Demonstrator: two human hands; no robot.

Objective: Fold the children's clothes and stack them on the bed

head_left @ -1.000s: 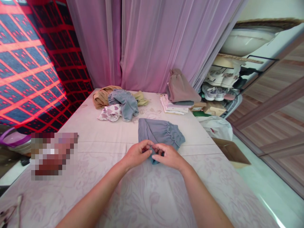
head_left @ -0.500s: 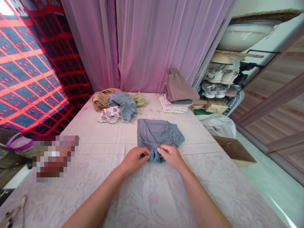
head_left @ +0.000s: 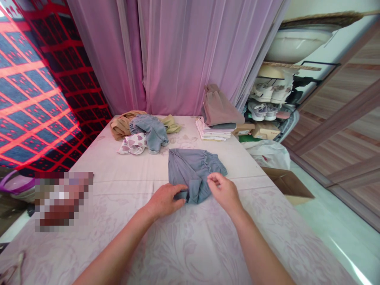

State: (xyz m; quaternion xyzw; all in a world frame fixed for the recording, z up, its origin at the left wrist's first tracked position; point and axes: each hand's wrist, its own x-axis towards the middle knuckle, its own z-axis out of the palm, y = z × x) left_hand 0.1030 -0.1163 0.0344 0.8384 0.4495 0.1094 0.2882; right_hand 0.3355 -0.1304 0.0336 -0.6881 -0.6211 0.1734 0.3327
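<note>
A pair of blue-grey trousers lies folded on the table, its gathered elastic waist toward the right. Along the near edge, one leg end is turned over in a loose fold. My left hand has thumb and fingers on either side of the cloth at the near left corner, gripping it. At the near right side, below the waistband, my right hand is closed in a pinch at the trousers; the fingertips hide most of the cloth there.
Unfolded clothes lie heaped at the back left. A stack of folded clothes stands at the back right. Beyond the right table edge are a cardboard box, a plastic bag and a shoe rack. A pixelated patch covers something at left.
My right hand has moved right, away from my left hand, and the bunched leg end is spread flatter. My left hand stays near the corner, its fingers a little wider. The view has shifted slightly.
</note>
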